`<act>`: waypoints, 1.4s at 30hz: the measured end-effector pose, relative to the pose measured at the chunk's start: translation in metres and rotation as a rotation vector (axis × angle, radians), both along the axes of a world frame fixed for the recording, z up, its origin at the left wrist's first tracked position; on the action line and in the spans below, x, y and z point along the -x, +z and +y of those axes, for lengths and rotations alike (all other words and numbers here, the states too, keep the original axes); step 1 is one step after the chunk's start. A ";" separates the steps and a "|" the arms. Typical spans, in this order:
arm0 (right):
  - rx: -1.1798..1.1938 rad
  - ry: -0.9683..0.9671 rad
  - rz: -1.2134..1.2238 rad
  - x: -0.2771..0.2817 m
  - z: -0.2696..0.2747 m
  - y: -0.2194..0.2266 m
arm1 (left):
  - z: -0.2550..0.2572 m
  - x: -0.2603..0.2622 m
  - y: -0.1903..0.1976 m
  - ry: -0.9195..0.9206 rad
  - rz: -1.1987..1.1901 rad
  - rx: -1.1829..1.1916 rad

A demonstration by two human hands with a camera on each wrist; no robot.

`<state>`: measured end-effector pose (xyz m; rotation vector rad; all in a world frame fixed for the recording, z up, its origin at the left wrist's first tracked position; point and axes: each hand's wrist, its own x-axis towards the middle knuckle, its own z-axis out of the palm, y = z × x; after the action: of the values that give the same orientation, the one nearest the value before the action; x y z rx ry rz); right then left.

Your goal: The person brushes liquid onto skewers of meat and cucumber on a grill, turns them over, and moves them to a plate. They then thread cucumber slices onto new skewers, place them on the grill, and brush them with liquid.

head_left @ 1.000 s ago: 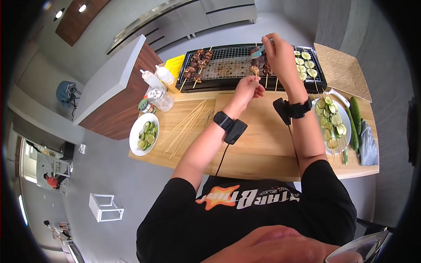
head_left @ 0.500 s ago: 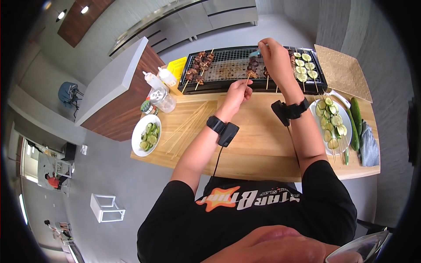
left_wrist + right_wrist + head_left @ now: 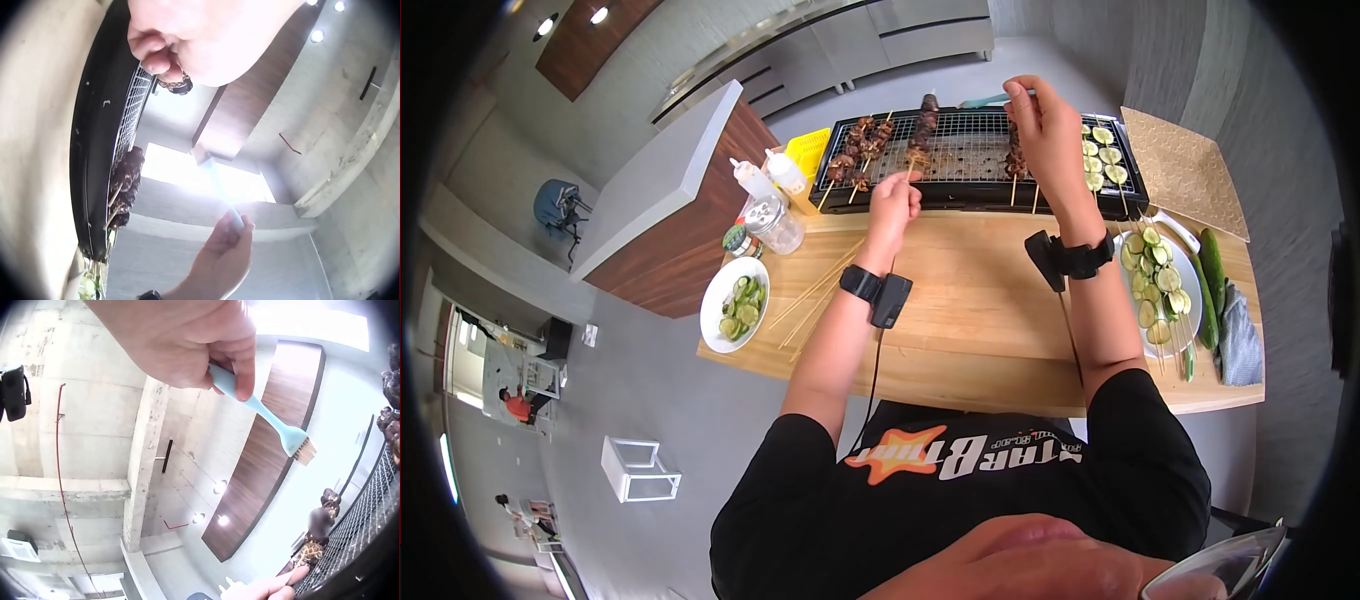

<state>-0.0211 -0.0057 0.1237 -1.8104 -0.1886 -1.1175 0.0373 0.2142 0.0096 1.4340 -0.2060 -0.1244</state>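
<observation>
In the head view my left hand (image 3: 892,212) pinches the stick end of a meat skewer (image 3: 924,130), which points away over the grill (image 3: 970,160). My right hand (image 3: 1050,135) holds a light-blue brush (image 3: 983,101) above the grill's right part. The right wrist view shows the brush's bristles (image 3: 305,452) in the air, apart from the skewer meat (image 3: 330,503). Dark meat skewers (image 3: 1016,155) lie below my right hand, partly hidden by it. In the left wrist view my left hand (image 3: 194,37) covers most of its skewer.
More meat skewers (image 3: 847,160) lie at the grill's left end, cucumber skewers (image 3: 1108,155) at its right. Bottles (image 3: 785,172), a jar (image 3: 775,228), a bowl (image 3: 712,318) and loose sticks (image 3: 810,300) stand or lie left. A plate of cucumber skewers (image 3: 1197,310), whole cucumbers (image 3: 1211,262) and a cloth (image 3: 1241,335) are right.
My left hand has moved left with its skewer, which came from beside the other dark skewers toward the grill's left part. The brush has come away from the meat; my right hand shifted slightly right.
</observation>
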 end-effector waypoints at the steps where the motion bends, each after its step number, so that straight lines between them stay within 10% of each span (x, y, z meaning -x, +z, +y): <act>1: -0.004 -0.001 -0.002 0.000 0.000 0.000 | 0.004 -0.002 0.002 0.019 -0.012 -0.030; 16: -0.019 -0.048 -0.053 0.010 -0.010 0.012 | 0.027 -0.018 -0.013 0.258 -0.218 -0.602; 19: -0.042 -0.051 -0.098 0.019 -0.014 0.019 | 0.018 0.002 -0.003 0.544 -0.891 -1.033; 23: -0.098 -0.028 -0.111 0.030 -0.015 0.027 | -0.023 0.030 0.018 0.345 -0.922 -0.851; 32: -0.086 -0.027 -0.138 0.026 -0.015 0.025 | -0.112 0.033 -0.002 -0.452 0.193 -0.120; 42: -0.064 -0.019 -0.089 0.012 -0.011 0.014 | -0.067 0.022 -0.004 -0.218 0.003 -0.018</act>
<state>-0.0333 -0.0165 0.1381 -1.7106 -0.1860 -1.2052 0.0154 0.1476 0.0053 1.4264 -0.3593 -0.3074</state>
